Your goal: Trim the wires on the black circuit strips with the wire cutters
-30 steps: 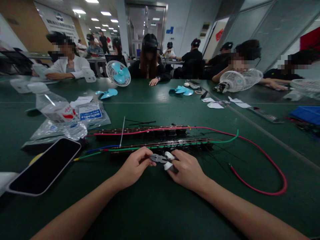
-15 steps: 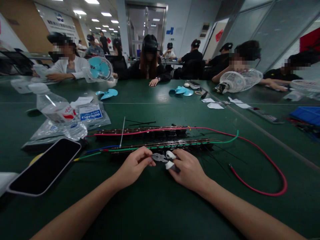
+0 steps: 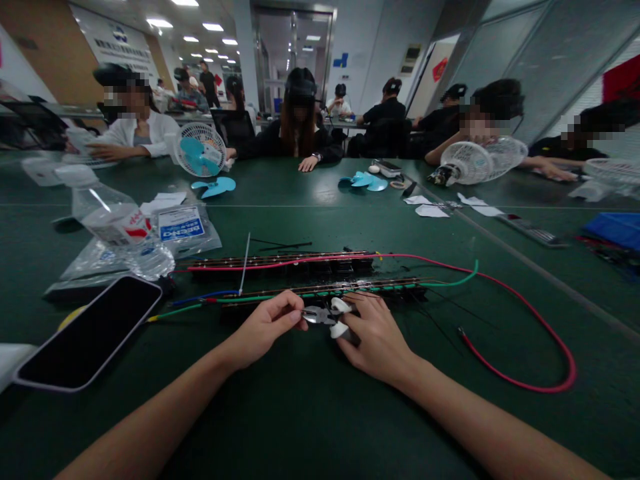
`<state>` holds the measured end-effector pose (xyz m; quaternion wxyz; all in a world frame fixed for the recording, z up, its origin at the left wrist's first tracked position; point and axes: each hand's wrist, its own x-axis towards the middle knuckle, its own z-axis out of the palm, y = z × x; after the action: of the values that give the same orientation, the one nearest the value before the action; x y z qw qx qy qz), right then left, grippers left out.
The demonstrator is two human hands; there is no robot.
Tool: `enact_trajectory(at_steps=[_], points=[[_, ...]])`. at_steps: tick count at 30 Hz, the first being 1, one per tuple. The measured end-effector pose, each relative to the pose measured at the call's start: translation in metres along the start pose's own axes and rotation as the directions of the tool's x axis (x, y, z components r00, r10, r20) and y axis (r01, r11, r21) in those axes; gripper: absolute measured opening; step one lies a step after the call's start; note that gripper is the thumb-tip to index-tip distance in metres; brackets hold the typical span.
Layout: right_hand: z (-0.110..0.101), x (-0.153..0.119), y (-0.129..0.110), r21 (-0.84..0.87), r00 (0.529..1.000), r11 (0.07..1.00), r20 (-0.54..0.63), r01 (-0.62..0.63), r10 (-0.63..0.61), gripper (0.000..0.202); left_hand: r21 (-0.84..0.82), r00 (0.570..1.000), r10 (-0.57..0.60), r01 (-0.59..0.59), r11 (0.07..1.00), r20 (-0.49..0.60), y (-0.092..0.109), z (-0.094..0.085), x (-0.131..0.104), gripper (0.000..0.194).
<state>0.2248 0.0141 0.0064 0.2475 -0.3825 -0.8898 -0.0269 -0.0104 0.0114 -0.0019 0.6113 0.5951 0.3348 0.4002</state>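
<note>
My right hand (image 3: pixel 377 337) is closed around the handles of small pliers (image 3: pixel 316 316) with white-and-grey grips. The jaws point left to my left hand (image 3: pixel 267 327), whose thumb and fingers are pinched at the plier tips. Whatever lies in that pinch is too small to name. Just beyond my hands runs a black terminal strip (image 3: pixel 400 293) with a green wire (image 3: pixel 453 285) along it. A second black strip (image 3: pixel 325 265) lies behind, carrying a red cable (image 3: pixel 545 320) that curls round to the right. A pale cable tie (image 3: pixel 245 263) stands up from the nearer strip.
On the left lie a phone (image 3: pixel 93 337), a tilted plastic bottle (image 3: pixel 117 223) and a plastic bag with a blue label (image 3: pixel 183 227). Blue fan blades (image 3: pixel 215 187) rest farther off. Several people sit across the green table (image 3: pixel 320 413), some handling fans. A blue tray (image 3: pixel 613 230) is at right.
My hands and the pliers have shifted very slightly, with the jaws still at my left fingertips. Across the table, the fan at left has tilted and dropped a little.
</note>
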Motion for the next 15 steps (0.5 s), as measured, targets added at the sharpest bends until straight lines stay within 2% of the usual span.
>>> enact_trajectory(at_steps=[9,15], points=[[0.0027,0.0026,-0.0022,-0.017,0.999,0.999,0.010,0.049,-0.049,0.014,0.089,0.995,0.061,-0.068,0.994,0.081,0.0025,-0.0046,0.0007,0.013],[0.0050,0.0039,-0.0027,-0.030,0.997,0.997,-0.012,0.074,-0.074,0.015,0.054,0.992,0.068,-0.074,0.996,0.103,0.0048,-0.0043,0.0005,0.012]])
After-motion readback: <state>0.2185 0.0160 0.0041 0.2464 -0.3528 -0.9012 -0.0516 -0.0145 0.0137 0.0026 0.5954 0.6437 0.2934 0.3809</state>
